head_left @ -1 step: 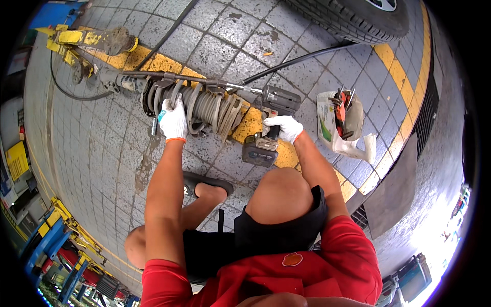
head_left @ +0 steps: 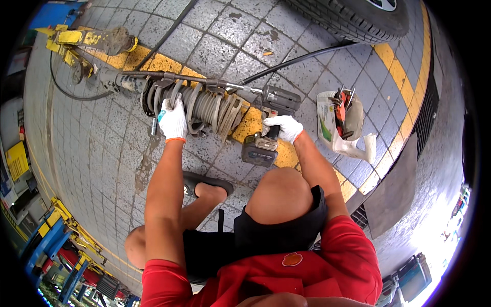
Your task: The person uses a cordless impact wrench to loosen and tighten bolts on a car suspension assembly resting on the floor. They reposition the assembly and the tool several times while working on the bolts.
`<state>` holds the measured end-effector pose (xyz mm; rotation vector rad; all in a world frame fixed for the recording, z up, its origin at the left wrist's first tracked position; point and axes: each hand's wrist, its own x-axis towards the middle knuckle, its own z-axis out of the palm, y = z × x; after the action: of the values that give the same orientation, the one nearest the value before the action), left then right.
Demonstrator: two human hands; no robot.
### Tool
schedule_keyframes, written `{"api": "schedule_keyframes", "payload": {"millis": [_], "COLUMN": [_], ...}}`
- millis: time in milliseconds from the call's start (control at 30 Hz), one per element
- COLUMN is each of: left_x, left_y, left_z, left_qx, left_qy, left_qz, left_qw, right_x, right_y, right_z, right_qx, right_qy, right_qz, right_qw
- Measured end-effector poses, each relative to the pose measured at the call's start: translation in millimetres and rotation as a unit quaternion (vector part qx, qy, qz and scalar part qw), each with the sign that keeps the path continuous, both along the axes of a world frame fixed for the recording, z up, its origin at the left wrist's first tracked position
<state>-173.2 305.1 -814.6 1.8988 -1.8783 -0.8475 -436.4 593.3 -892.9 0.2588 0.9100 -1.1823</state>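
Note:
A strut assembly lies on its side on the floor, its grey coil spring [head_left: 204, 105] running left to right. Along its far side stretches a dark spring compressor rod [head_left: 199, 80]. My left hand [head_left: 173, 120], in a white glove, is closed around a coil near the spring's left part. In my gloved right hand [head_left: 286, 127] is the grip of a black cordless impact wrench [head_left: 281, 99]. Its nose points left, with a shiny socket [head_left: 244, 88] at the rod's right end. The wrench's battery faces me. My fingers partly hide the trigger.
A cut-open white plastic container [head_left: 330, 120] with red-handled tools stands at the right. At the far left is a worn yellow jack [head_left: 94, 41]. A tire [head_left: 353, 20] lies at the far edge, a black hose [head_left: 302, 61] near it. A small metal socket [head_left: 154, 126] sits by my left hand.

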Motion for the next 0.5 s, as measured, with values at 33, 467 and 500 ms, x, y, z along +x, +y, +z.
{"api": "schedule_keyframes", "payload": {"millis": [33,467,500], "left_x": [1,-7,-10], "left_y": [-1,1,3], "left_z": [-2,6,10], "left_qx": [0.003,0.039,0.046], "left_qy": [0.014,0.006,-0.003], "left_qz": [-0.002,0.01,0.013], "left_qw": [1.0,0.999,0.999], "right_x": [1,6,6], "right_y": [0,0,1], "right_z": [1,-4,-4], "right_qx": [0.0,-0.023,-0.028], "right_qy": [0.001,-0.022,-0.02], "right_qz": [-0.003,-0.004,-0.001], "right_qw": [1.0,0.999,0.999]}}
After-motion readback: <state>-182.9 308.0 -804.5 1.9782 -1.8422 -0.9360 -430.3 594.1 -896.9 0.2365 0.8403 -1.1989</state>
